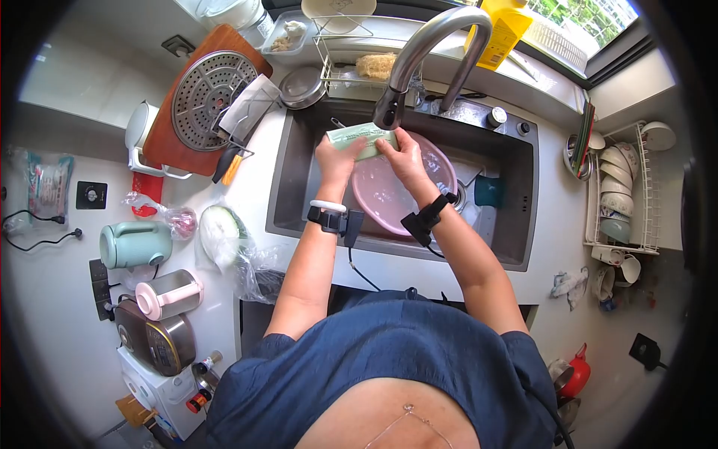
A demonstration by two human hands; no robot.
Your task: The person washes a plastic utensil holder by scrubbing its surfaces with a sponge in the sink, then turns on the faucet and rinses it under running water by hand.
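A pale green packet (pixel 347 135) with printed text is held up over the sink (pixel 485 238). My left hand (pixel 336 160) grips its left side, and the fingers of my right hand (pixel 404 159) pinch its right end. Just above hangs the grey pull-down faucet (pixel 390 108), with no water visible coming from it. Below my hands a pink basin (pixel 372 200) rests in the sink; glints show inside it, but I cannot tell how much water it holds. The packet's underside and some fingertips are hidden.
A dark green cloth or pad (pixel 489 192) lies in the sink's right part. Left on the counter are a wrapped melon-like piece (pixel 220 230), a kettle (pixel 135 245) and a wooden board (pixel 168 123). A dish rack (pixel 627 194) of bowls stands right; a yellow bottle (pixel 502 34) is behind.
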